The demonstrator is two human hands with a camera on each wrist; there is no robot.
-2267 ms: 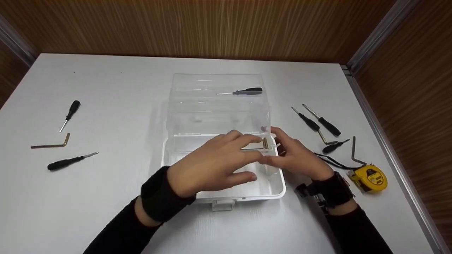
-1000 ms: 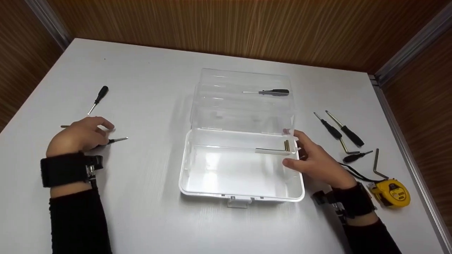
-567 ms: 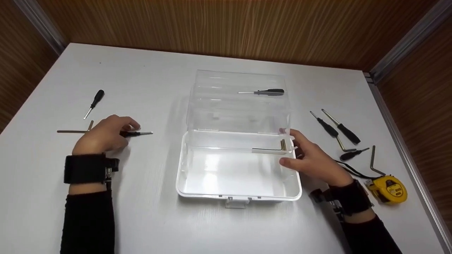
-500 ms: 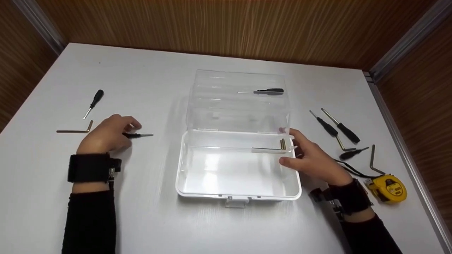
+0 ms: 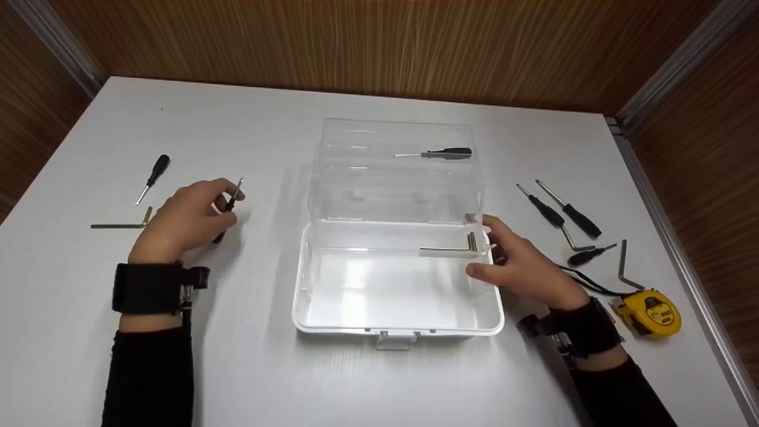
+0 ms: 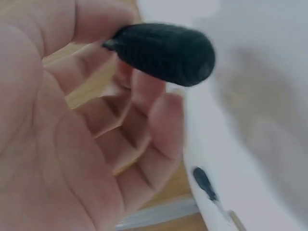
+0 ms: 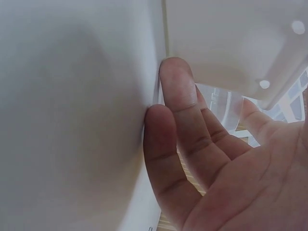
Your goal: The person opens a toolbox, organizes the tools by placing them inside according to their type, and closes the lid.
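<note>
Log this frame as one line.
left hand: holds screwdriver | right hand: steadies open box | hex key in box

A yellow tape measure (image 5: pixel 647 304) lies at the table's (image 5: pixel 267 118) right edge, near three black screwdrivers (image 5: pixel 560 207).

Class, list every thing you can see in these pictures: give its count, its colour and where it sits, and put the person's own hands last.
table: one, white, under everything.
box: one, clear, centre, lid open.
screwdrivers: six, black-handled; one behind the lid, one far left, three right, one held.
hex keys: four; box, left, two right.
tape measure: one, yellow, right.
left hand: holds a screwdriver.
right hand: against the box's right wall.
</note>
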